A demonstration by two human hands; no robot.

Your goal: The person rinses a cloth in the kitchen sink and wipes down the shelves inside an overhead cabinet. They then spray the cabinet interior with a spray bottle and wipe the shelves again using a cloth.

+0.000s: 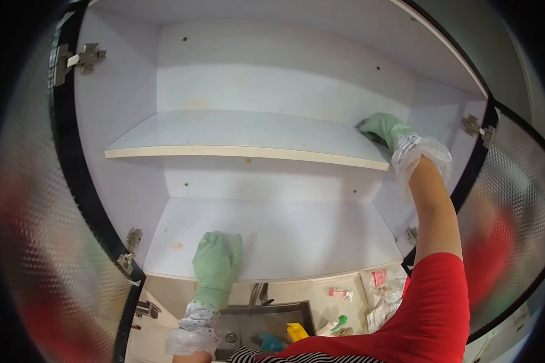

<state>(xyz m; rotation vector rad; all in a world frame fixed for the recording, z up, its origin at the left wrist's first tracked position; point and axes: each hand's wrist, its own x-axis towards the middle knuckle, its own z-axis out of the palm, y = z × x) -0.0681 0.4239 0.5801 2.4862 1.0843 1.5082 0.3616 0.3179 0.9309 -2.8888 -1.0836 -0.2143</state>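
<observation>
Both hands wear pale green gloves with plastic cuffs. My right hand (384, 128) is at the right end of the middle shelf (248, 132) of a white cabinet, its fingers curled over something dark and small that I cannot make out. Flat on the cabinet's bottom board (297, 233), near the front edge, lies my left hand (217, 257), with nothing visible in it and its thumb apart from the fingers. Yellowish stains mark the back wall and the bottom board.
Glass doors stand open at the left (54, 212) and right (511, 224), with metal hinges. Below are a sink (242, 330) with a faucet (260, 295), a yellow item (297, 331), a blue cloth-like item (271, 342), a green item (339, 322) and plastic packets (384, 296).
</observation>
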